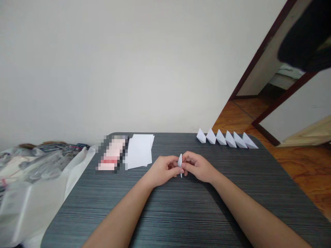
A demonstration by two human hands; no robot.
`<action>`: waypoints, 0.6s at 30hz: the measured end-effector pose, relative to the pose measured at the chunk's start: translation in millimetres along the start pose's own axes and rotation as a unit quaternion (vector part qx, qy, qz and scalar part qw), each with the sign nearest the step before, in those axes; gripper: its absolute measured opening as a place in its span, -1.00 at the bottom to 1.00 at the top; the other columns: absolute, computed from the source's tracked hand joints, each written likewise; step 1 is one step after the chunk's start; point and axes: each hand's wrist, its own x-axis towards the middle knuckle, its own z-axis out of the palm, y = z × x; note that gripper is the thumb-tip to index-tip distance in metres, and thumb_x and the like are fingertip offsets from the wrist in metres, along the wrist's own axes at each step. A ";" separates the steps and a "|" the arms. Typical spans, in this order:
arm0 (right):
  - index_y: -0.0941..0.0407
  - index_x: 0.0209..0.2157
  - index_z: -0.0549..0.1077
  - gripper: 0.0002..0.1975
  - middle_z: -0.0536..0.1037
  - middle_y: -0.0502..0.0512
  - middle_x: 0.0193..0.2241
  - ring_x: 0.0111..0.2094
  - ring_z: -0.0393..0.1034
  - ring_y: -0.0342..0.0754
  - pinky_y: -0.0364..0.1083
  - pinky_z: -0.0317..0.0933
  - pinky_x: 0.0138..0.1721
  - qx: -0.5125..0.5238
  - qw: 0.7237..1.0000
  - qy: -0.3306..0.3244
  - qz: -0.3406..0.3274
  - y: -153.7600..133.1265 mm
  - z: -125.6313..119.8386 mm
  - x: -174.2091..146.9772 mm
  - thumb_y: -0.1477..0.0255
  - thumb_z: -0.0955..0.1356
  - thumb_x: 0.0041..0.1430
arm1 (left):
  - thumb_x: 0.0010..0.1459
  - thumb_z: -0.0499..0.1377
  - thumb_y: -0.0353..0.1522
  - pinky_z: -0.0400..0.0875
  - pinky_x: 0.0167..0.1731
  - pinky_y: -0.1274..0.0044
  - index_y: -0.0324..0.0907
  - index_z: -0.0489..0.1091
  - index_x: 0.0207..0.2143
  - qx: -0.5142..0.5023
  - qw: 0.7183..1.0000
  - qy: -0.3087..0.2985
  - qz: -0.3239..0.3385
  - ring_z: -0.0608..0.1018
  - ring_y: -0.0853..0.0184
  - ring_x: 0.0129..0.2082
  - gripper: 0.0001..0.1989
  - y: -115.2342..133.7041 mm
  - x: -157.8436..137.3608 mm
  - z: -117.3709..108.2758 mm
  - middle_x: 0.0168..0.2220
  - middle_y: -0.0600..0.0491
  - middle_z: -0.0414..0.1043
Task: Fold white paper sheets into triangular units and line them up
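Between my two hands, just above the middle of the dark table, is a small piece of folded white paper (180, 160), narrow and pointed at top and bottom. My left hand (165, 168) pinches it from the left, thumb toward me. From the other side, my right hand (196, 166) grips it with thumb and curled fingers. The fingers cover its middle part. Toward the back right stands a row of several folded white paper shapes (221, 137), pointed at the top. Left of my hands lies a small stack of white paper sheets (140, 151), slightly fanned.
A blurred-out flat object (111, 153) lies left of the sheets. The dark table (165, 217) has a plain wall behind it. Clear plastic bags and cloth (43, 168) are heaped at the left. A doorway and wooden floor (238, 113) are at the right; a dark blurred shape (307, 38) hangs top right.
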 end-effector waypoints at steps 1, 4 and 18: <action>0.14 -0.34 0.31 -0.89 0.43 0.00 -0.51 -0.53 0.33 -0.17 -0.15 0.21 -0.45 -0.010 1.000 -0.002 -0.001 0.4 -0.1 0.0 0.39 0.30 0.17 | 0.06 0.16 -0.31 0.28 -0.50 0.63 -0.25 0.40 -0.32 0.005 1.000 0.001 0.001 0.41 0.47 -0.54 -0.82 0.5 0.0 0.1 -0.50 0.09 0.40; 0.15 -0.37 0.32 -0.90 0.43 0.00 -0.53 -0.53 0.33 -0.16 -0.15 0.21 -0.44 -0.032 0.999 -0.005 -0.002 1.6 -0.6 0.2 0.40 0.29 0.17 | 0.08 0.15 -0.30 0.27 -0.51 0.63 -0.26 0.40 -0.29 0.012 1.000 0.007 -0.002 0.42 0.46 -0.53 -0.80 1.2 -0.5 0.2 -0.50 0.08 0.41; 0.13 -0.29 0.26 -0.91 0.44 -0.01 -0.49 -0.57 0.34 -0.19 -0.16 0.22 -0.47 0.014 1.000 0.023 0.001 2.1 0.7 -0.2 0.41 0.26 0.19 | 0.17 0.04 -0.28 0.34 -0.51 0.58 -0.26 0.35 -0.13 -0.029 0.999 0.017 -0.008 0.44 0.43 -0.55 -0.71 -7.6 0.0 0.2 -0.50 0.04 0.41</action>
